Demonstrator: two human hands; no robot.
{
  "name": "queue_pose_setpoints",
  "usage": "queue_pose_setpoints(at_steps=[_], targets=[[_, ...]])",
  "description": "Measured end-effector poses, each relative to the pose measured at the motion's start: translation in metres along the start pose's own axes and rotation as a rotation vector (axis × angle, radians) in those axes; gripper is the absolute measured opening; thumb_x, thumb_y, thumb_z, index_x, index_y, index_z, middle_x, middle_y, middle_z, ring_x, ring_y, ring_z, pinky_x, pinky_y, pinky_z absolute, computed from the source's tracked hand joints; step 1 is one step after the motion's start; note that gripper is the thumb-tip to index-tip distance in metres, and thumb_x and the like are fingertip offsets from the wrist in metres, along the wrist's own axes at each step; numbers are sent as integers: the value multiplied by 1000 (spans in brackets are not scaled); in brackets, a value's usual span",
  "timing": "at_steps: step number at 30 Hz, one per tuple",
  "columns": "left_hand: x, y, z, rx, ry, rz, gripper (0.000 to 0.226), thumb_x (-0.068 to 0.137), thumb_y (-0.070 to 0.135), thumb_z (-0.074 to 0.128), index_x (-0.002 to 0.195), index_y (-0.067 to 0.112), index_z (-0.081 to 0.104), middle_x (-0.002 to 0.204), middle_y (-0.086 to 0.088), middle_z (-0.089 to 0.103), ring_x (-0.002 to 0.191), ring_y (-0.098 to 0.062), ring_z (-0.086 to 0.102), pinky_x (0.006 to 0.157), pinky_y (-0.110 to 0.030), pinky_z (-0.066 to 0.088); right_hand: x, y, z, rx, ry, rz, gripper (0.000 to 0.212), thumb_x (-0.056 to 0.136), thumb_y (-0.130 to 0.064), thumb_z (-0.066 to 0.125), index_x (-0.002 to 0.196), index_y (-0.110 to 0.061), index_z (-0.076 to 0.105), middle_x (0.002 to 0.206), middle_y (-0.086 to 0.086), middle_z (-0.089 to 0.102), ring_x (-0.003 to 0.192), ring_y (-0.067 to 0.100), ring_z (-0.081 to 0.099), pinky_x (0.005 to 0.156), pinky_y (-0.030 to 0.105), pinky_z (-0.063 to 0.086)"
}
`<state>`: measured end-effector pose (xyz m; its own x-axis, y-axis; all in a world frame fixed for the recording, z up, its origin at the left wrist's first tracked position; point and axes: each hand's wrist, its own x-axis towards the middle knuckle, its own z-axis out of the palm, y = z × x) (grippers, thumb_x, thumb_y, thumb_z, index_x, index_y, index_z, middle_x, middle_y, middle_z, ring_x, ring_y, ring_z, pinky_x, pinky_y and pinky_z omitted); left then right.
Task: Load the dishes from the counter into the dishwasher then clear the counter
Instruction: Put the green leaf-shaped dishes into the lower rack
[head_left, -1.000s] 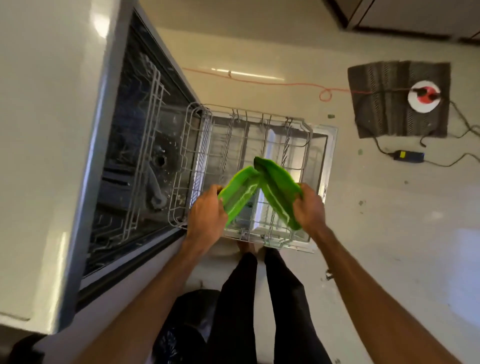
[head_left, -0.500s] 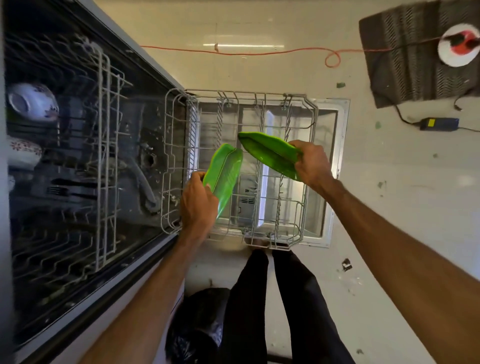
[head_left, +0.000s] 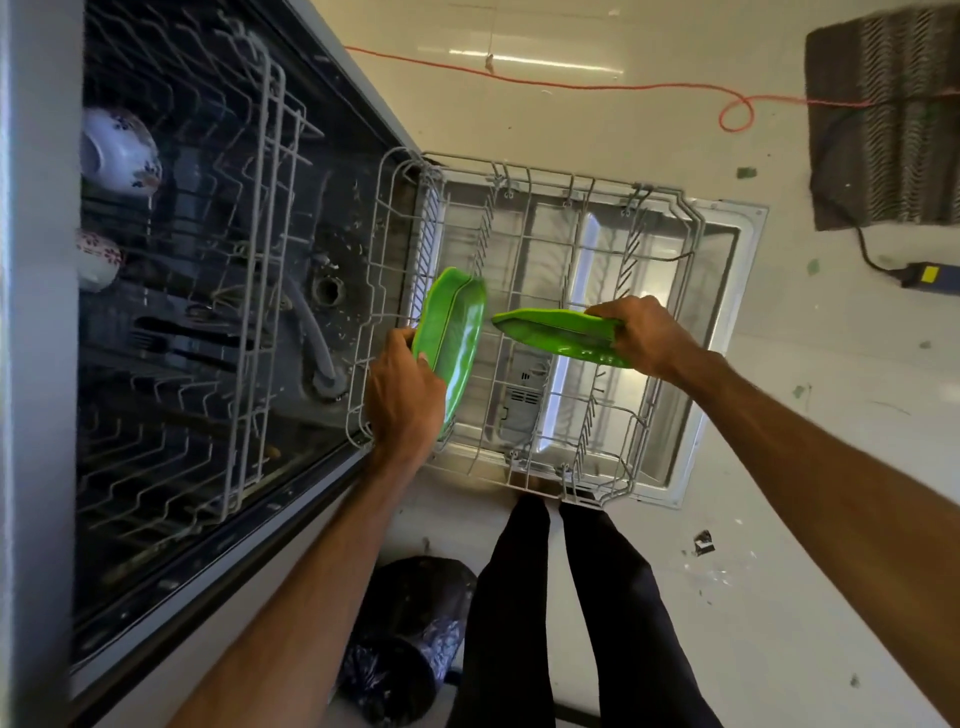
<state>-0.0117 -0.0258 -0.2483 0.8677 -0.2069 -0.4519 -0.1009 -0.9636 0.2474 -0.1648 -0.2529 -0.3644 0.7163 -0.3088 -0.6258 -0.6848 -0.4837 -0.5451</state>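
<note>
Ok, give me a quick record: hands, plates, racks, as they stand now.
white wire lower rack: pulled out over open door
grey wire upper rack: holds white floral bowl
left hand: grips glossy green leaf-shaped plate, on edge, at lower rack's left end
right hand: grips second green leaf-shaped plate above rack middle
plates: apart, neither clearly seated

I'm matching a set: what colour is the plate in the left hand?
Bright green plate, gripped by the left hand; seen in the head view.
</note>
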Motion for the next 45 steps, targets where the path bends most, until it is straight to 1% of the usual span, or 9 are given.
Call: queue_pose_setpoints(at_steps=[9,17,22,27,30,35,38,41,45], targets=[[3,-11,3,3,-36,-4,23,101,9,54,123,14,56,120,-6,64,104,-19,57,77,-26,34,1,-6,14,-47,-54,19,43,85,9,57,123,-7,72,113,21,73,103,42,68,92,46,54],[6,-13,12,-26,-90,21,24,101,10,53,124,15,55,119,-4,64,112,-23,57,79,-28,32,2,6,34,-31,-84,87,52,82,12,59,129,-11,68,116,19,72,103,39,68,91,42,54],[8,-13,20,-71,-109,84,20,99,7,55,118,14,57,110,-3,66,98,-21,62,75,-31,46,-4,9,50,-55,-169,142,62,79,17,59,135,-9,61,119,22,66,102,41,65,90,44,55],[12,-11,26,-36,-113,145,21,98,8,58,117,16,59,110,-2,68,93,-18,60,73,-28,40,-9,10,54,-10,-122,207,63,81,12,63,140,-8,55,121,27,64,102,43,65,89,44,54],[17,-5,28,-13,-110,234,27,97,9,60,121,21,63,111,-1,71,99,-22,65,75,-32,47,-11,0,43,92,24,183,68,85,7,66,148,-7,44,131,27,61,114,42,62,94,39,50],[41,22,26,81,-165,499,31,99,17,59,123,32,71,100,-3,75,88,-23,67,67,-31,47,-17,-34,12,294,236,-106,95,84,-12,80,160,-11,22,164,0,28,152,18,25,121,21,17],[61,51,18,128,-277,702,19,100,25,60,110,31,76,85,0,74,74,-20,62,63,-28,44,-12,-43,-4,228,216,-244,71,87,-13,75,151,-17,43,156,0,44,145,22,42,120,28,29],[77,80,15,153,-400,804,12,97,27,65,100,24,76,84,4,72,76,-14,60,74,-31,50,-5,-42,-19,162,187,-255,25,97,-9,61,121,-13,68,104,10,75,93,29,70,87,47,57],[96,99,18,100,-409,816,22,96,24,68,116,19,73,108,2,74,91,-9,61,87,-29,47,-4,-28,-39,290,212,-99,24,101,-8,57,120,-10,72,101,8,73,91,18,65,78,17,52]])
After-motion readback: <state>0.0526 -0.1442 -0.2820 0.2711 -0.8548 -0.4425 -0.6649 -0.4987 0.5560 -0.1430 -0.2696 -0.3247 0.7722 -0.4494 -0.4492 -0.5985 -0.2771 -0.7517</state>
